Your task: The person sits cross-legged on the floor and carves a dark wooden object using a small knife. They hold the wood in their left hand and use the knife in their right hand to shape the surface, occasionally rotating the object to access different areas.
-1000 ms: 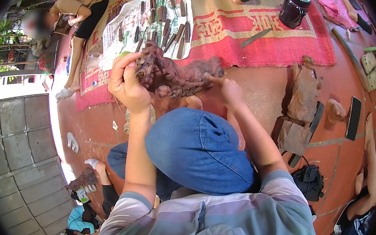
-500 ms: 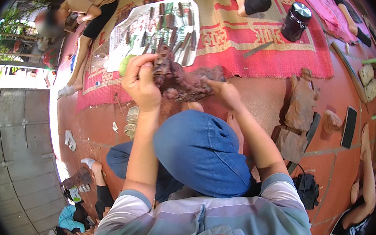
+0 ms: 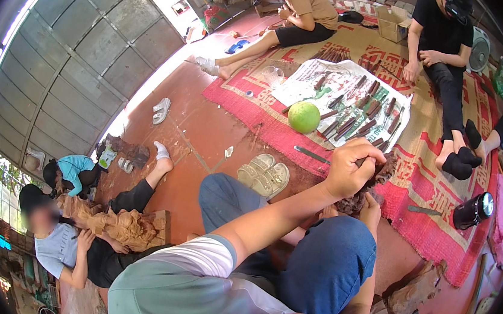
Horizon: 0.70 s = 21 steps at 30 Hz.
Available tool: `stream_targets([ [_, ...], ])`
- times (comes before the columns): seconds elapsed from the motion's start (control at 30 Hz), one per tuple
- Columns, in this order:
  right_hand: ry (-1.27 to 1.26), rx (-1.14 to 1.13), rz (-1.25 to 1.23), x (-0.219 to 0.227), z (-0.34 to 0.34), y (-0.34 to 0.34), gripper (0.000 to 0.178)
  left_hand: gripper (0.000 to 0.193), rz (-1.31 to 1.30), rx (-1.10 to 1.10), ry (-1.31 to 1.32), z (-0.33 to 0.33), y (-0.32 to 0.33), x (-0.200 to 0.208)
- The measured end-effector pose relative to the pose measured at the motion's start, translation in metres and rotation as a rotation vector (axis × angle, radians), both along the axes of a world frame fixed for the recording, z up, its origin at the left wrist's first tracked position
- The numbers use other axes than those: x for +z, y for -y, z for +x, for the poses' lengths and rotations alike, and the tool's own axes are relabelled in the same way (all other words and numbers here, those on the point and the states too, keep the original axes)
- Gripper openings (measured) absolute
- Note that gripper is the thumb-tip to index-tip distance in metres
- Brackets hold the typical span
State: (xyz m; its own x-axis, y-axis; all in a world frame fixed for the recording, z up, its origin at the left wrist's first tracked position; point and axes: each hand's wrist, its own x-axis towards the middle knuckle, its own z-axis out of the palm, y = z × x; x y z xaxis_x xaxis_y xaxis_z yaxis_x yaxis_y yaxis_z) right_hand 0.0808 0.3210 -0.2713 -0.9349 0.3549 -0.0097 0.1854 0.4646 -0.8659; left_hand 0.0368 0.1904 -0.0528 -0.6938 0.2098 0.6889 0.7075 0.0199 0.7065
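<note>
My left hand (image 3: pixel 352 170) is closed at the near edge of the mat, right over a dark reddish-brown wood carving (image 3: pixel 353 204) with a knobbly surface. A dark bit shows between its thumb and fingers; whether that is a tool handle or part of the carving is unclear. Below it, my right hand (image 3: pixel 371 212) grips the side of the carving, its fingers partly hidden behind my raised knee. A narrow flat blade (image 3: pixel 312 155) lies beside my left hand. Beyond it are a round green fruit (image 3: pixel 304 117) and several dark-handled carving tools (image 3: pixel 345 126) on a printed sheet (image 3: pixel 298 80).
The red and tan mat (image 3: pixel 249 114) spreads ahead, with a black flask (image 3: pixel 473 210) and another flat blade (image 3: pixel 424 210) on the right. Beige sandals (image 3: pixel 263 175) lie by my knee. Several people sit around; one at lower left is beside a large carved wood piece (image 3: pixel 118 223).
My view has swung to the left, so the mat and carving appear further right. My right hand has gone from pointing at the carving's far side to gripping it below my left hand.
</note>
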Motion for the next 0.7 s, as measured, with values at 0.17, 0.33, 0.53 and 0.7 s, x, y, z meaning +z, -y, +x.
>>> stream_targets([
  [0.17, -0.058, -0.010, -0.620, -0.034, 0.032, -0.011, 0.030, 0.019, 0.018, -0.217, 0.018, -0.004, 0.002, -0.001],
  [0.33, 0.017, -0.031, -0.011, 0.008, 0.022, -0.007, 0.030, 0.022, 0.019, -0.228, 0.086, -0.005, 0.001, -0.001],
  [0.53, -0.039, -0.080, -0.323, -0.027, 0.037, 0.002, 0.030, 0.020, 0.021, -0.243, 0.028, -0.008, -0.002, 0.000],
  [0.7, 0.013, -0.057, -0.236, -0.014, 0.029, -0.003, 0.032, 0.020, 0.009, -0.244, 0.085, -0.008, 0.002, -0.003],
])
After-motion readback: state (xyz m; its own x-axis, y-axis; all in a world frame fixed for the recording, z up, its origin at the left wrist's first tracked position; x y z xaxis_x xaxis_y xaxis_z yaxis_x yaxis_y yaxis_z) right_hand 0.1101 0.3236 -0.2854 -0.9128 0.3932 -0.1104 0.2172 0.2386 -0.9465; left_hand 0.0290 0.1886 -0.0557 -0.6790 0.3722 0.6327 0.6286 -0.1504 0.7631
